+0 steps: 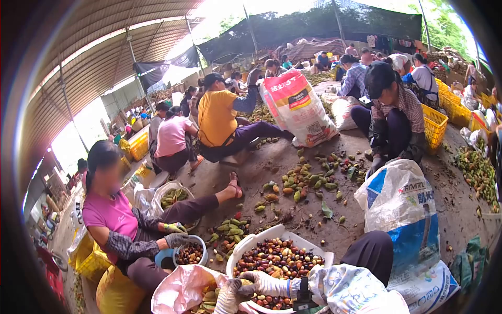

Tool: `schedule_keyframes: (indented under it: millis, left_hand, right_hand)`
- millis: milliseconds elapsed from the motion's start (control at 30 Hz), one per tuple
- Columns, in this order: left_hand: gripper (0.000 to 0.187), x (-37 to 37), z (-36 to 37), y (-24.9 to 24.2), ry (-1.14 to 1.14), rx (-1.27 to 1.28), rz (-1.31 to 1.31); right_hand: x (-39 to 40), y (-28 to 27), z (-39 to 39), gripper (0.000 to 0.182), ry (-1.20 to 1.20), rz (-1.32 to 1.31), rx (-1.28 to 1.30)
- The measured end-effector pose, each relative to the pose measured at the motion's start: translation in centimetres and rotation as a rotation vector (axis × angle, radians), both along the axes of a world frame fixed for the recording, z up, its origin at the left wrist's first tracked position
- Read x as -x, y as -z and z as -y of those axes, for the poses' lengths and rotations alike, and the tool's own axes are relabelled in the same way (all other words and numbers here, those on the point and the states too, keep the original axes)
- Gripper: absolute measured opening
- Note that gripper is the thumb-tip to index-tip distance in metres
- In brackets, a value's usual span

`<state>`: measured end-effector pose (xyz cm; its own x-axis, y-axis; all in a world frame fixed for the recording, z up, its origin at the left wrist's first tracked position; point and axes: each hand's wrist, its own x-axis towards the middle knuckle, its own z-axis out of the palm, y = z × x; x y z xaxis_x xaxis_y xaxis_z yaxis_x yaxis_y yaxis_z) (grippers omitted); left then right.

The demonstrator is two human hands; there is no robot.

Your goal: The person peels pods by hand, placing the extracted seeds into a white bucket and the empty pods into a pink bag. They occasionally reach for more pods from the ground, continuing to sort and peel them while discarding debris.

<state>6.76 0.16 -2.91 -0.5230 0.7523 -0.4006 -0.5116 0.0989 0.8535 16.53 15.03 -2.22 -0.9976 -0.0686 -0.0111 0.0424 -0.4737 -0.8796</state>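
Both my hands wear knitted work gloves and meet low in the view, over the near-left rim of a white basin (328,257). Dark brown and yellowish seeds (277,256) lie inside it. My left hand (230,296) is closed, fingers curled, beside the mouth of a pinkish-white sack (178,285) with green-brown pods (208,299) in it. Coming in from the right, my right hand (261,282) is closed with its fingertips against the left hand. What sits between the fingers is too small and hidden to make out.
Green and reddish pods (308,180) are scattered on the ground ahead. At left, a person in a pink shirt (117,214) sits by a small bucket of seeds (204,256). A blue-white sack (402,220) stands at right, before a crouching person (395,112). Yellow crates (434,125) stand beyond.
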Motion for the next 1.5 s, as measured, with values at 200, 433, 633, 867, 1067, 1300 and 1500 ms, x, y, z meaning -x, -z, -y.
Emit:
schedule_keyframes:
  millis: [200, 433, 633, 867, 1067, 1300, 1500]
  left_hand:
    - [0.065, -1.6, -1.2, -1.0, -0.036, -0.06, -0.023]
    - [0.06, -1.7, -1.5, -0.9, -0.066, -0.082, -0.025]
    - [0.056, -1.6, -1.7, -0.4, -0.1, -0.097, -0.024]
    - [0.052, -1.3, -1.6, -0.5, -0.125, -0.113, -0.014]
    - [0.048, -0.5, -1.3, -1.2, -0.163, -0.135, -0.028]
    - [0.044, -1.2, -1.4, -1.1, -0.155, -0.149, -0.004]
    - [0.04, -1.8, -0.8, -0.8, -0.127, -0.201, 0.077]
  right_hand:
    - [-1.0, -1.3, -0.1, 0.033, 0.029, 0.066, -0.157]
    - [-0.8, -1.2, 0.2, 0.038, 0.039, 0.184, 0.067]
    - [-0.1, -0.7, -0.6, 0.032, -0.036, 0.143, 0.12]
    - [0.1, -0.7, -1.3, 0.02, -0.181, 0.169, 0.051]
    - [0.9, -0.6, -2.2, 0.034, -0.181, 0.112, 0.329]
    - [0.2, -2.0, -0.6, 0.022, -0.028, 0.229, 0.128]
    - [-0.5, -4.9, -1.5, 0.044, -0.114, 0.108, -0.21]
